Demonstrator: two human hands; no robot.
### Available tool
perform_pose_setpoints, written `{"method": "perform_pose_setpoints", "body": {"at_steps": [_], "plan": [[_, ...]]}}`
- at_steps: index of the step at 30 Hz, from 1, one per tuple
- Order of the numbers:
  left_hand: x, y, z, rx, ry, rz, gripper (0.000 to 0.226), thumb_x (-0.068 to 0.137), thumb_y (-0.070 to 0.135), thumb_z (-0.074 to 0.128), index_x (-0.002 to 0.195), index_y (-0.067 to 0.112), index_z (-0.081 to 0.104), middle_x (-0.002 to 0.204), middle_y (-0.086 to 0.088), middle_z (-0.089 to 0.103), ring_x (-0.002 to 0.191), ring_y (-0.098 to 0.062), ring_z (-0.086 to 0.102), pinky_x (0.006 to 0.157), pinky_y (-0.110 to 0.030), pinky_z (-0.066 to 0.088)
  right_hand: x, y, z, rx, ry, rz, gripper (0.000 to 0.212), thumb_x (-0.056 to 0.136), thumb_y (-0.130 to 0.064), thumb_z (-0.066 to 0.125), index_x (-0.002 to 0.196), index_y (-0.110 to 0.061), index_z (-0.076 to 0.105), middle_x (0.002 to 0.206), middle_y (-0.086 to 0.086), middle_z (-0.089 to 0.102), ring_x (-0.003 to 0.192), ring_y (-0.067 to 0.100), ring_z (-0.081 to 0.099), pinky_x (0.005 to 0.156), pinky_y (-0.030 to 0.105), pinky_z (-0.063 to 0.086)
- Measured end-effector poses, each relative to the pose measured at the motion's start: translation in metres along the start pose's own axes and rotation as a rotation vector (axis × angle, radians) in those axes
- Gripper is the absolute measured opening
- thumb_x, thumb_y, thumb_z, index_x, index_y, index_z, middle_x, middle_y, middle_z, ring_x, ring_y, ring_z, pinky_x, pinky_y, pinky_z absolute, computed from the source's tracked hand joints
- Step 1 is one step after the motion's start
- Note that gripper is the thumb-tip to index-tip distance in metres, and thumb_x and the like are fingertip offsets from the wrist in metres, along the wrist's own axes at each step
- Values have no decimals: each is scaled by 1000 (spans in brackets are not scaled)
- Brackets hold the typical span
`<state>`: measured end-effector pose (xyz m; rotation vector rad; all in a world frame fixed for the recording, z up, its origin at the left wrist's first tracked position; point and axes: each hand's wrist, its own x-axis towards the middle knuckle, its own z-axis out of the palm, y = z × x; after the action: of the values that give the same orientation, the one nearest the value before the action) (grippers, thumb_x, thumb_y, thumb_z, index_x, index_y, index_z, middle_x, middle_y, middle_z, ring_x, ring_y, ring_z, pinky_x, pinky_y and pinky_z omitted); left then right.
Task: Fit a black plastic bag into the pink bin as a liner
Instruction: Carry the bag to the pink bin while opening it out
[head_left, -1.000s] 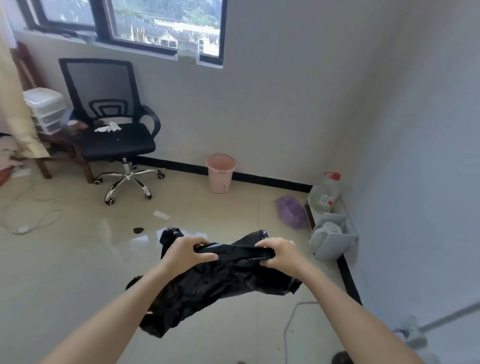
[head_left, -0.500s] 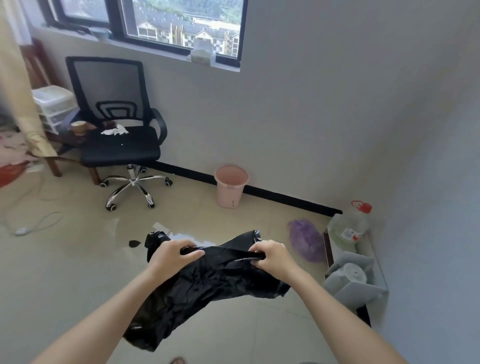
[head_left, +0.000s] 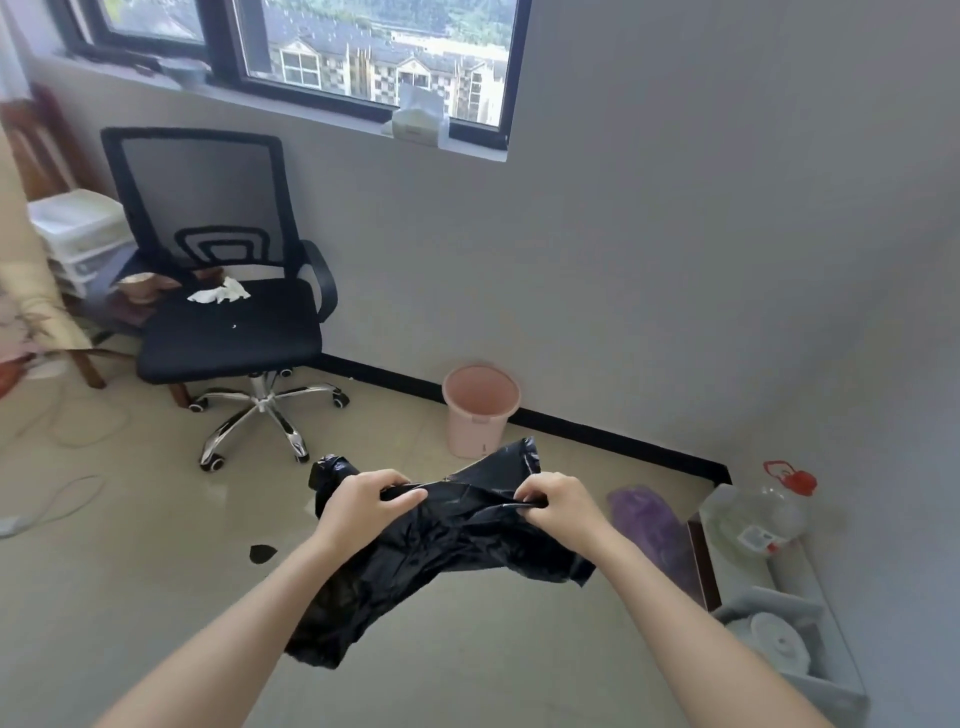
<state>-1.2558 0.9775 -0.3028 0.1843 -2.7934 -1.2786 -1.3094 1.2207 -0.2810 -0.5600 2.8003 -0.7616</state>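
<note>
A crumpled black plastic bag (head_left: 431, 551) hangs in front of me, held by its top edge in both hands. My left hand (head_left: 363, 501) pinches the left part of that edge. My right hand (head_left: 558, 501) pinches the right part, and the bag's body droops down to the left between my forearms. The pink bin (head_left: 480, 410) stands upright on the floor against the wall, beyond the bag. Its mouth shows no liner, and it stands apart from my hands.
A black office chair (head_left: 228, 322) on a chrome wheeled base stands left of the bin, with white tissue on its seat. A purple bag (head_left: 647, 525), a clear jug with a red cap (head_left: 761, 514) and a grey unit (head_left: 779, 639) fill the right corner. Cables lie at the left.
The view has moved closer to the wall, so the pink bin now looks larger and sits just beyond the bag. Both hands keep the same hold on the bag's top edge.
</note>
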Motion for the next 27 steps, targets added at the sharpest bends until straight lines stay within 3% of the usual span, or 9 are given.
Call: {"method": "perform_pose_setpoints", "body": {"at_steps": [3,9,13,17,20,23,27], "plan": [[27,-5,10,3,-44,-32,21,80,33,66,87,14,71,82,1,72,78,-15,64,77,-34,52,30,14,0,14,-7,23,14,78,-9,60,88,-15,69,68,-25,48,81,11,50,81,29,41],[108,0,20,24,-64,-47,23,81,34,65,89,13,71,83,1,71,80,-14,64,78,-32,52,109,46,-15,-19,-38,0,14,80,-10,60,91,-11,68,85,1,63,87,18,53,83,31,40],[173,12,25,49,-38,-65,23,81,36,64,89,15,70,82,4,69,81,-13,63,78,-32,52,178,69,-36,-6,-38,-23,11,81,-12,60,89,-14,68,82,-4,57,91,21,57,82,32,43],[224,18,31,75,-12,-111,22,81,36,64,89,17,70,81,5,70,79,-12,63,76,-30,51,232,88,-46,13,-69,-28,12,81,-14,59,89,-17,68,86,1,64,91,21,57,81,32,45],[243,11,46,89,-3,-166,19,81,36,64,88,19,70,80,7,70,78,-10,63,74,-28,51,258,105,-40,7,-128,-42,15,82,-12,57,93,-15,67,90,1,64,92,19,55,84,31,44],[252,1,60,104,-9,-224,6,80,37,65,77,33,63,78,12,68,78,-9,63,74,-28,49,274,120,-27,9,-212,-46,17,83,-10,55,95,-14,66,85,-6,54,86,13,48,85,30,42],[276,-15,69,117,-56,-279,10,80,37,65,75,35,57,77,12,65,80,-10,62,72,-25,46,296,133,-12,43,-259,9,14,83,-11,56,92,-16,66,85,-6,55,86,13,50,83,31,45]]}}
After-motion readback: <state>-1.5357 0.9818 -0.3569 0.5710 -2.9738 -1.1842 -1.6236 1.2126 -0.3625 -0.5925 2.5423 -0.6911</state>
